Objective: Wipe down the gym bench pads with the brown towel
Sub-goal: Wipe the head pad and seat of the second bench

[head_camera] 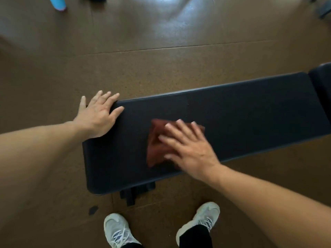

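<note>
1. Head view, looking straight down: a long black bench pad (232, 111) runs across the picture from lower left to upper right, on a brown floor (161, 59).

2. The brown towel (157, 140), folded, lies flat on the pad, a little left of the pad's middle and nearer the person's side.

3. The right hand (188, 147) lies flat on the towel with straight, spread fingers, pressing it to the pad. It grasps nothing; the palm covers the towel's right part. The hand and towel are blurred, which suggests a wiping stroke is under way.

4. The left hand (100, 115) rests flat on the far left corner of the pad, fingers straight and spread, some over the edge. It holds nothing and seems to steady the bench.

5. A second black pad (322, 81) shows at the right edge, just beside the long one, with a narrow gap between them. The towel is well apart from it.

6. Two pale sneakers (118, 230) stand near the bottom. A blue object (58, 2) lies at the top left.

7. Progress, as a judgement: the wiping is in hand on the long pad. No damp streaks or clean patches show, so how much is covered cannot be told. The second pad likely remains to be wiped.
</note>
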The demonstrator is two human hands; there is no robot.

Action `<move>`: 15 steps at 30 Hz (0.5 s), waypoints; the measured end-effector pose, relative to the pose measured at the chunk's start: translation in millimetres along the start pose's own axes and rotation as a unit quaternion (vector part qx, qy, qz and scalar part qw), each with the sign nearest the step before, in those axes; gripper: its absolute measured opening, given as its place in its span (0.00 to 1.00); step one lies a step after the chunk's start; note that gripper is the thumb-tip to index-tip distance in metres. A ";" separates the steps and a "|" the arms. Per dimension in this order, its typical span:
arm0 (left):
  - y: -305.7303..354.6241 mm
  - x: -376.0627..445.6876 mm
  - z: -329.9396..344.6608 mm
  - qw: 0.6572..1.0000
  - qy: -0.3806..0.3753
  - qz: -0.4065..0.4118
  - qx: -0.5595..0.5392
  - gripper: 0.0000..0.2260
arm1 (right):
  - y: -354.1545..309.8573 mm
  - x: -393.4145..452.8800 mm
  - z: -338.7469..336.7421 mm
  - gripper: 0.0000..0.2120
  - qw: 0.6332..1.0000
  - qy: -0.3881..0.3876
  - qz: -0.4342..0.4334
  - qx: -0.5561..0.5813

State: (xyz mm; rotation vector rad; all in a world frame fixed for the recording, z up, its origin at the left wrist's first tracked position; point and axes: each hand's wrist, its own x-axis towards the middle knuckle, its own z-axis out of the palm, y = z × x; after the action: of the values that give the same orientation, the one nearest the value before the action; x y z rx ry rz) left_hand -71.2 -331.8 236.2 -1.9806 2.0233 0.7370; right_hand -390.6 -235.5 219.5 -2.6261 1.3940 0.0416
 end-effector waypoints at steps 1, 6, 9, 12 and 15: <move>-9.6 0.3 0.1 1.000 -0.013 0.002 -0.010 0.29 | 17.8 10.8 -3.9 0.27 0.996 0.011 0.088 0.009; -9.4 9.7 -5.6 0.996 -0.059 0.002 -0.066 0.27 | 44.2 67.7 -29.0 0.30 0.849 0.031 0.517 0.105; -13.0 13.6 -7.2 0.993 -0.076 0.001 -0.095 0.26 | -20.3 86.4 -14.1 0.29 0.882 0.056 0.459 0.086; -11.2 14.0 -13.8 0.987 -0.086 -0.010 -0.137 0.23 | -103.9 76.1 3.5 0.27 0.970 0.046 0.227 0.068; -8.4 14.0 -18.7 0.982 -0.090 -0.026 -0.166 0.23 | -119.6 62.9 5.3 0.25 0.996 0.020 0.065 0.059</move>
State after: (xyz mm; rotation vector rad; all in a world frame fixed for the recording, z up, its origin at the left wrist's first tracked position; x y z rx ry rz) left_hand -60.3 -352.9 243.7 -2.0375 1.8312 1.2634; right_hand -256.3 -220.5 223.9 -2.4514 1.5304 -0.0753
